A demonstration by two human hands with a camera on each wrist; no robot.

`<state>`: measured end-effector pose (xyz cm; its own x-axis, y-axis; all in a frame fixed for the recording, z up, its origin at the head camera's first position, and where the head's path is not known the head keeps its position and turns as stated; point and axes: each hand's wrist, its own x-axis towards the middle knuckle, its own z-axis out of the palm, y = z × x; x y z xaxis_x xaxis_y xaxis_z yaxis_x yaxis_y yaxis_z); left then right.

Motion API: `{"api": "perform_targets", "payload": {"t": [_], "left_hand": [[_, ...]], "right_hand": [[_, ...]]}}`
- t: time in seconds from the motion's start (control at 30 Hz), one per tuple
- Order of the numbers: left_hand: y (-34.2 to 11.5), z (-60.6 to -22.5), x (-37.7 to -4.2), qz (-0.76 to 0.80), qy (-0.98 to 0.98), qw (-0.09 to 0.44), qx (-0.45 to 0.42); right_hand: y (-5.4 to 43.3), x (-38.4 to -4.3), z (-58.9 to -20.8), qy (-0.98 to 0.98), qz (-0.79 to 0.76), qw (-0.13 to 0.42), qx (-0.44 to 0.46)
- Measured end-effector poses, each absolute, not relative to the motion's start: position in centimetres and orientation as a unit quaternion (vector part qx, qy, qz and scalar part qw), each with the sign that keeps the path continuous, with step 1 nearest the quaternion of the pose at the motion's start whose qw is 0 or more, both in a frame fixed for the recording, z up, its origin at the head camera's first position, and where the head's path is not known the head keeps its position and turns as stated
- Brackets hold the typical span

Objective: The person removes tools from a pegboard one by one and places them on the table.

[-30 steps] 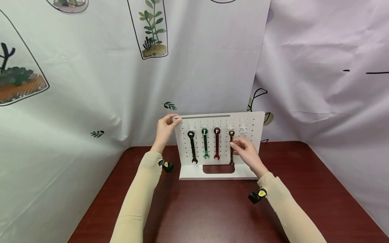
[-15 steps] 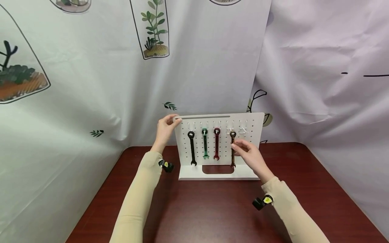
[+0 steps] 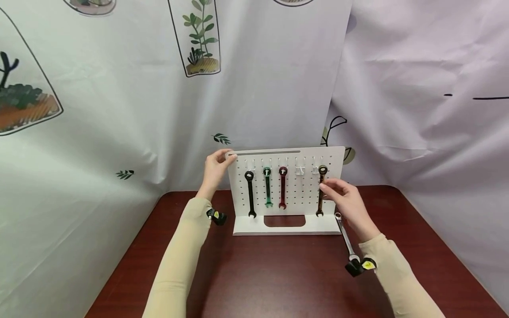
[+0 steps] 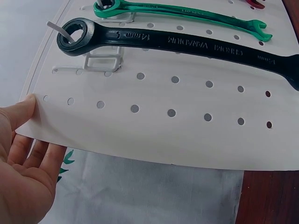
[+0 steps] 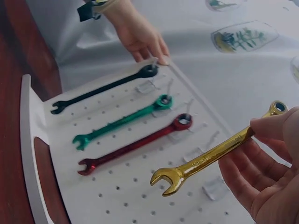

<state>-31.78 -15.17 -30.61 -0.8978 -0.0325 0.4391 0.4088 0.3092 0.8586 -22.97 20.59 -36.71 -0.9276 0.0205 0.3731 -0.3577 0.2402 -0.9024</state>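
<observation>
My left hand (image 3: 214, 172) pinches the upper left corner of a white pegboard (image 3: 302, 194), thumb in front and fingers behind. A gold combination wrench (image 5: 205, 161) is pinched between thumb and fingers of my right hand (image 3: 347, 205). In the head view it hangs upright, ring end up, overlapping the rightmost hook. On the left hooks hang a black wrench (image 4: 187, 43), a green wrench (image 5: 121, 122) and a red wrench (image 5: 135, 145), each by its ring end. The fourth hook (image 3: 300, 170) carries nothing.
A silver wrench (image 3: 347, 238) lies on the dark red table (image 3: 270, 274), right of the board's base and partly behind the right wrist camera. Behind the board hangs a pale printed curtain (image 3: 270, 88).
My right hand has drawn the gold wrench off the fourth hook and moved it right, in front of the fifth. The silver wrench has come into view. My left hand stays put.
</observation>
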Motion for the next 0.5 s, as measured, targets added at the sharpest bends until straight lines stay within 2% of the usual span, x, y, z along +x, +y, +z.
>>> {"api": "perform_targets", "payload": {"t": [0.17,0.5], "left_hand": [[-15.2,-30.9,-32.1,-0.574,-0.787,0.193,-0.119],[-16.4,-33.6,-35.7,-0.588,-0.776,0.194,-0.119]], "right_hand": [[22.3,-22.4,-36.1,-0.750,0.626,0.184,0.110],[26.2,-21.9,-35.9,-0.724,0.652,0.207,0.086]]}}
